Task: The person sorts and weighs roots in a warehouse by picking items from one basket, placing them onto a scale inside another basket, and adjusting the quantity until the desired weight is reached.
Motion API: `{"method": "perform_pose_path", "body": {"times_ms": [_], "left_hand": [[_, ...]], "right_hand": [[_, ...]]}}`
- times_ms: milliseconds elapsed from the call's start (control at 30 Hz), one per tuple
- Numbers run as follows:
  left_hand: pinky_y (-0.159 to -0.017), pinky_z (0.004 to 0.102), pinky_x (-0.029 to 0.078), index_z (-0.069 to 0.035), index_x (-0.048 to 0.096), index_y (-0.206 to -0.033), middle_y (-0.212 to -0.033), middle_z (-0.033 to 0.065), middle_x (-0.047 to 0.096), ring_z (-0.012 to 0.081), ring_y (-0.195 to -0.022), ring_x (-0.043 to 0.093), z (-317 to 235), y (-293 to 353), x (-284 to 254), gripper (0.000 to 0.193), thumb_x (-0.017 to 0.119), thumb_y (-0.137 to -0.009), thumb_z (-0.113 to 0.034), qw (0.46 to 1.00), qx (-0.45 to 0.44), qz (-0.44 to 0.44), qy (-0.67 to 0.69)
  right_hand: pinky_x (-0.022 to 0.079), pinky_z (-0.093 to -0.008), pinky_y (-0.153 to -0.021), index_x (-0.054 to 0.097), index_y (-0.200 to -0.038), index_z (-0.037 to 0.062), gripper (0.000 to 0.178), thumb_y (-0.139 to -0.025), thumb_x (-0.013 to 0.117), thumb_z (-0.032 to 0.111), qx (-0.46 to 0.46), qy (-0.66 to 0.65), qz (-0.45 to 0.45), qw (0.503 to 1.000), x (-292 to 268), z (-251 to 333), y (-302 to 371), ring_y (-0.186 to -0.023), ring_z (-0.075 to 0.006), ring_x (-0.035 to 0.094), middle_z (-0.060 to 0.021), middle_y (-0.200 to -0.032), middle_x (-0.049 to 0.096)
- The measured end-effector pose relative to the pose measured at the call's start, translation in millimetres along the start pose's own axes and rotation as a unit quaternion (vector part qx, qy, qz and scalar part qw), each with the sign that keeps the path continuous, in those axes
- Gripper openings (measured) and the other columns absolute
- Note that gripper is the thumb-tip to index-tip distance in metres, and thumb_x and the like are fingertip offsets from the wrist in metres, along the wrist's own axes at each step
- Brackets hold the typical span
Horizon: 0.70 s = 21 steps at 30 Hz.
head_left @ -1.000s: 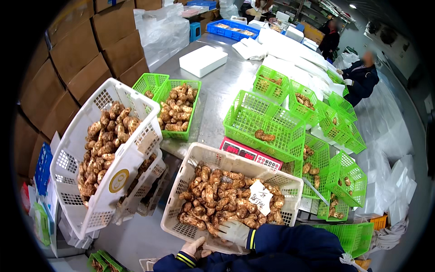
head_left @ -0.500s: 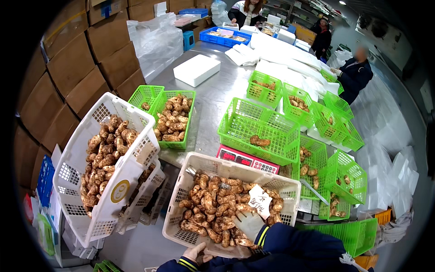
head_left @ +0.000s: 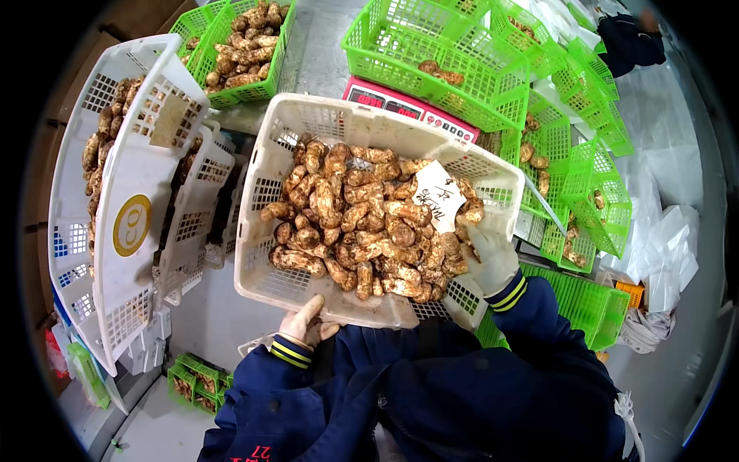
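Note:
An off-white plastic basket (head_left: 369, 310) in front of me holds a heap of brown, soil-streaked matsutake mushrooms (head_left: 362, 219). My left hand (head_left: 304, 322), in a pale glove, grips the basket's near rim, left of its middle. At the right end of the heap is my gloved right hand (head_left: 493, 260), its fingers curled around a brown mushroom (head_left: 468, 245) that they partly hide. A torn white card (head_left: 440, 196) with handwriting lies on the mushrooms just beyond that hand.
A red-and-white scale (head_left: 416, 110) sits beyond the basket, under a green basket (head_left: 435, 65) with few mushrooms. Other green baskets (head_left: 596, 196) stand to the right. Stacked white crates (head_left: 127, 223) rise at the left. A person (head_left: 631, 42) is at far right.
My view has tilted down toward the basket. My right hand has moved from the near side of the heap to its right end and curled its fingers. The left hand stays at the rim.

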<state>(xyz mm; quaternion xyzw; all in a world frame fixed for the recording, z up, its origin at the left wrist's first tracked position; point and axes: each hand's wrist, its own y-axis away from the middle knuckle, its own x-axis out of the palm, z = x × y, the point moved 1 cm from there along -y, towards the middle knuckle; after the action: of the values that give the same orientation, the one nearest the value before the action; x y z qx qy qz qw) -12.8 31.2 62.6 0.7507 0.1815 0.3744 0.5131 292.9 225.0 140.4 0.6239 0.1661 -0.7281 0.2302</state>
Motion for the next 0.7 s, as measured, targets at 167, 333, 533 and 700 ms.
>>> {"method": "perform_pose_path", "body": {"times_ms": [167, 333, 533, 700], "left_hand": [[-0.064, 0.0392, 0.055, 0.005, 0.052, -0.109, -0.092, 0.0197, 0.062, 0.0302, -0.073, 0.065, -2, -8, 4, 0.036, 0.063, -0.087, -0.022, 0.999, -0.011, -0.015, 0.026], [-0.064, 0.0391, 0.055, 0.006, 0.052, -0.106, -0.092, 0.0205, 0.063, 0.0303, -0.073, 0.064, -3, -2, 6, 0.036, 0.062, -0.087, -0.023, 0.999, -0.009, -0.023, 0.028], [-0.062, 0.0377, 0.054, 0.006, 0.053, -0.106, -0.092, 0.0198, 0.063, 0.0295, -0.072, 0.064, 0, -7, 5, 0.036, 0.063, -0.086, -0.023, 0.999, -0.009, -0.030, 0.033], [-0.062, 0.0367, 0.055, 0.006, 0.053, -0.107, -0.091, 0.0190, 0.063, 0.0294, -0.073, 0.065, 0, -1, 6, 0.037, 0.064, -0.086, -0.023, 0.999, 0.002, -0.015, 0.039]], "right_hand": [[0.048, -0.0328, -0.057, 0.048, -0.128, 0.0105, 0.046, -0.083, 0.059, 0.018, -0.009, -0.054, -0.036, 0.998, 28, 6, 11, -0.067, -0.0243, 0.059, -0.0074, -0.077, 0.061], [0.050, -0.0344, -0.064, 0.042, -0.131, 0.0033, 0.056, -0.081, 0.062, 0.019, -0.043, -0.079, -0.009, 0.996, 39, 48, -7, -0.076, -0.0245, 0.060, -0.0145, -0.095, 0.063], [0.046, -0.0379, -0.084, 0.035, -0.136, 0.0012, 0.068, -0.076, 0.062, 0.018, -0.046, -0.040, 0.069, 0.996, 61, 84, -19, -0.098, -0.0306, 0.054, -0.0206, -0.121, 0.050], [0.047, -0.0346, -0.086, 0.038, -0.136, 0.0078, 0.061, -0.078, 0.052, 0.018, -0.261, -0.165, 0.094, 0.947, 66, 110, -8, -0.100, -0.0247, 0.058, -0.0128, -0.123, 0.053]]}}
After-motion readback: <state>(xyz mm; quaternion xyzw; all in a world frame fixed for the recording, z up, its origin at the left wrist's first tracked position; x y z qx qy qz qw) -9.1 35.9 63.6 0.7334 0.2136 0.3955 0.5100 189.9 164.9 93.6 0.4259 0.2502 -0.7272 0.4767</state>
